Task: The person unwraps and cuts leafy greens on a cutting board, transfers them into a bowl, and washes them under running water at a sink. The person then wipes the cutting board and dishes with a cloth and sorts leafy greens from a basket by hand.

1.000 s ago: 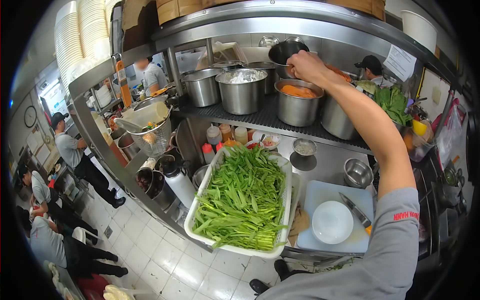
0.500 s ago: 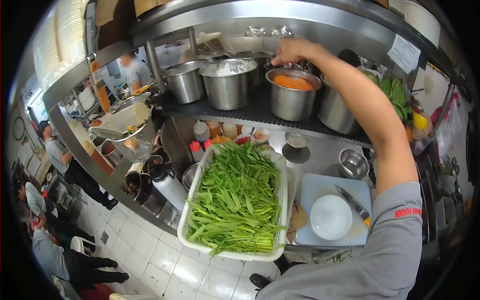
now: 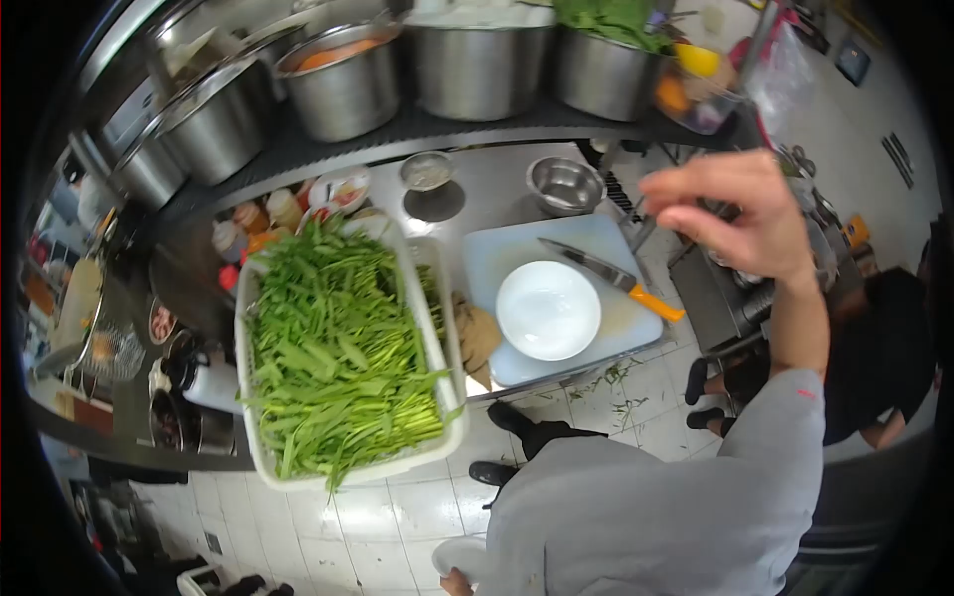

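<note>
My right hand [image 3: 733, 211] is raised over the right end of the counter, slightly blurred. Its fingers are bent with the thumb apart, and I see nothing between them. At the bottom edge, my left hand [image 3: 457, 583] shows only in part, closed on the rim of a white bowl [image 3: 459, 558]. Another white bowl [image 3: 549, 310] stands on the light blue cutting board [image 3: 497, 253], beside a knife [image 3: 606, 268] with an orange handle. Left of the board, a white basket [image 3: 452, 392] is piled with leafy green stalks [image 3: 343, 348].
Steel pots [image 3: 343, 94] line the shelf [image 3: 397, 134] above the counter. A small steel bowl [image 3: 566, 186] sits behind the board. Sauce bottles [image 3: 248, 217] stand behind the basket. At right, a person in black [image 3: 865, 358] is close by. Cut scraps lie on the tiled floor [image 3: 383, 512].
My right hand has come away from the pots on the shelf and moved right and lower. The view has swung right. My left hand with a white bowl has come into view.
</note>
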`<action>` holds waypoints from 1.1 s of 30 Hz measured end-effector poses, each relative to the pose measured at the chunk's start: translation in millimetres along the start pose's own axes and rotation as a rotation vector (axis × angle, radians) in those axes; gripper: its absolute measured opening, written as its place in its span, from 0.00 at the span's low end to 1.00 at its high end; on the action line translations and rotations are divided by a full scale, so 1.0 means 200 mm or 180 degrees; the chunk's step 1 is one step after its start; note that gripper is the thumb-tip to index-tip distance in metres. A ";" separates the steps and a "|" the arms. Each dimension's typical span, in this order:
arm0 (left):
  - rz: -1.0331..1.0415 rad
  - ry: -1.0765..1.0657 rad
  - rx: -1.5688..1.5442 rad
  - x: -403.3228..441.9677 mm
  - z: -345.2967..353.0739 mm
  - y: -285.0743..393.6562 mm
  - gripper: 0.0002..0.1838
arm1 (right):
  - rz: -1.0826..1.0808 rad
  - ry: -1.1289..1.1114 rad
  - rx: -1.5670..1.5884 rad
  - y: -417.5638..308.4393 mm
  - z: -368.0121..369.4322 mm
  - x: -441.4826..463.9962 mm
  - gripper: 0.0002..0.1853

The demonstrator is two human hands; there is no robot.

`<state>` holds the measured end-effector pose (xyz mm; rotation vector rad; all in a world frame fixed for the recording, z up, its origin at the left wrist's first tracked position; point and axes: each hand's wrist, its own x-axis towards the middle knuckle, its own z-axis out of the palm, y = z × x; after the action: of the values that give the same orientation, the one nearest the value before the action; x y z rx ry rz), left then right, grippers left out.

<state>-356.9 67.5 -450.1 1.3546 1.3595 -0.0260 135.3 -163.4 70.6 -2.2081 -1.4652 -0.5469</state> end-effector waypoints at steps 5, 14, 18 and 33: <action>0.0309 -0.0329 0.0410 0.16 0.18 0.29 0.24 | 0.1899 0.1743 -0.0085 0.33 -0.23 -0.45 0.10; 0.0864 -0.0545 0.0930 0.10 0.59 0.72 0.24 | 0.1872 0.1240 -0.0462 1.37 -1.31 -0.51 0.13; 0.0895 -0.0470 0.1036 0.00 0.82 0.78 0.24 | 0.2675 -0.0170 0.0231 1.47 -1.27 -0.33 0.14; 0.0767 -0.0220 0.1241 -0.37 1.38 0.72 0.25 | 0.1509 -0.0796 0.0269 1.93 -1.20 -0.42 0.23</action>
<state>-102.3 -119.4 -400.1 1.8207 1.1620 -0.1818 441.7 -494.5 170.9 -2.5046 -0.9882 -0.0524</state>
